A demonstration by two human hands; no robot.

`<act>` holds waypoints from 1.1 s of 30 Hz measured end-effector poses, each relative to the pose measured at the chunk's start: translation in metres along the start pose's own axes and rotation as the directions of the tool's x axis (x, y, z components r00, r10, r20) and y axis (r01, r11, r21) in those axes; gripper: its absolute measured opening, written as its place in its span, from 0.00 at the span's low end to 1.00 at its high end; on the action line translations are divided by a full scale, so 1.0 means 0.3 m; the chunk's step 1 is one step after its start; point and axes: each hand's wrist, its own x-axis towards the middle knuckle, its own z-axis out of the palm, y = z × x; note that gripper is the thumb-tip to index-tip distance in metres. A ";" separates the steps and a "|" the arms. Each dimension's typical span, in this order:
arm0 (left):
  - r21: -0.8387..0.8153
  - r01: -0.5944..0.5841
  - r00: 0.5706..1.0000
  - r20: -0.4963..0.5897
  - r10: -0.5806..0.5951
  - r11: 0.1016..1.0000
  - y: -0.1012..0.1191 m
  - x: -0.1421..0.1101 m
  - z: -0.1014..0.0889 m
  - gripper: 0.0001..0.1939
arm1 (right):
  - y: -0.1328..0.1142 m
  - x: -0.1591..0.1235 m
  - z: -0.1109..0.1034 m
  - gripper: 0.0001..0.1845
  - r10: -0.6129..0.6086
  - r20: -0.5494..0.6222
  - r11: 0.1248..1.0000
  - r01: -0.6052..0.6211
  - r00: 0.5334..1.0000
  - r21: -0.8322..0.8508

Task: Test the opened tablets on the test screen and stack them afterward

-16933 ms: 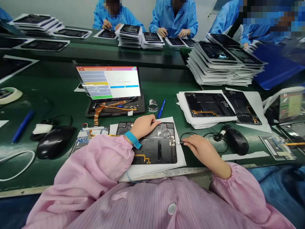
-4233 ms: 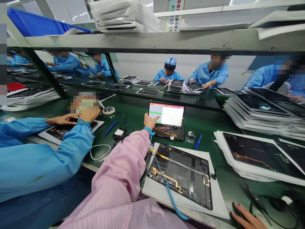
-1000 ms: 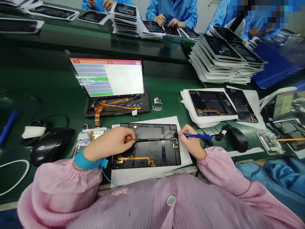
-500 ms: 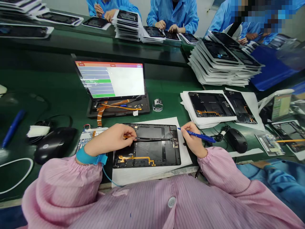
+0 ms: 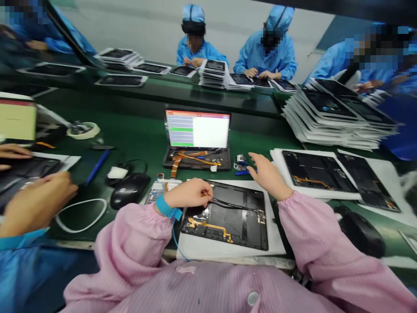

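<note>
A: Left hand status?
B: Pinched; thumb against fingers, left arm angled inward.
A: Right hand status?
B: Open; thumb and index finger parted, right arm extended forward and inward.

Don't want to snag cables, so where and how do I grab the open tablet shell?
Probably the bare rim at its front right corner, pinched from the right by the right hand. The thin tablet shell lies flat, the orange cable sits clear of that corner, and the left hand pinches the black ribbon.

Electronics workshop: stacked open tablet housings, workers in blue.
</note>
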 end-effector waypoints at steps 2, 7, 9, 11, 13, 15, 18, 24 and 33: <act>0.004 -0.009 1.000 -0.006 0.009 1.000 -0.004 0.002 0.002 0.09 | -0.023 0.015 0.014 0.27 -0.119 -0.047 0.992 0.121 0.992 0.040; -0.009 0.009 1.000 0.001 -0.009 1.000 -0.001 -0.002 -0.005 0.08 | -0.036 0.035 0.082 0.20 -0.170 -0.121 0.985 0.173 0.978 0.007; -0.015 0.010 1.000 -0.004 -0.011 1.000 0.003 -0.006 -0.006 0.08 | -0.028 0.035 0.104 0.20 -0.160 -0.158 0.986 0.164 0.974 0.012; -0.014 0.004 1.000 -0.005 -0.004 1.000 0.006 -0.007 -0.004 0.08 | -0.020 0.031 0.117 0.20 -0.161 -0.177 0.986 0.167 0.971 0.025; -0.015 0.000 1.000 -0.009 0.000 1.000 0.006 -0.007 -0.003 0.08 | -0.016 0.026 0.123 0.20 -0.170 -0.192 0.983 0.180 0.967 0.038; -0.018 -0.003 1.000 -0.016 0.003 1.000 0.002 -0.005 -0.001 0.08 | -0.017 0.020 0.124 0.21 -0.180 -0.202 0.980 0.193 0.963 0.048; -0.023 -0.002 1.000 -0.013 0.002 1.000 -0.005 0.000 0.000 0.08 | -0.022 0.014 0.123 0.23 -0.175 -0.195 0.980 0.189 0.965 0.055; -0.006 -0.048 0.999 -0.010 0.048 0.999 0.007 0.007 -0.003 0.09 | -0.007 0.019 0.080 0.24 -0.202 -0.110 0.974 0.211 0.973 0.087; -0.030 0.021 0.998 0.054 -0.019 0.999 -0.009 0.022 -0.008 0.13 | 0.047 0.035 0.038 0.26 -0.231 0.026 0.961 0.224 0.973 0.164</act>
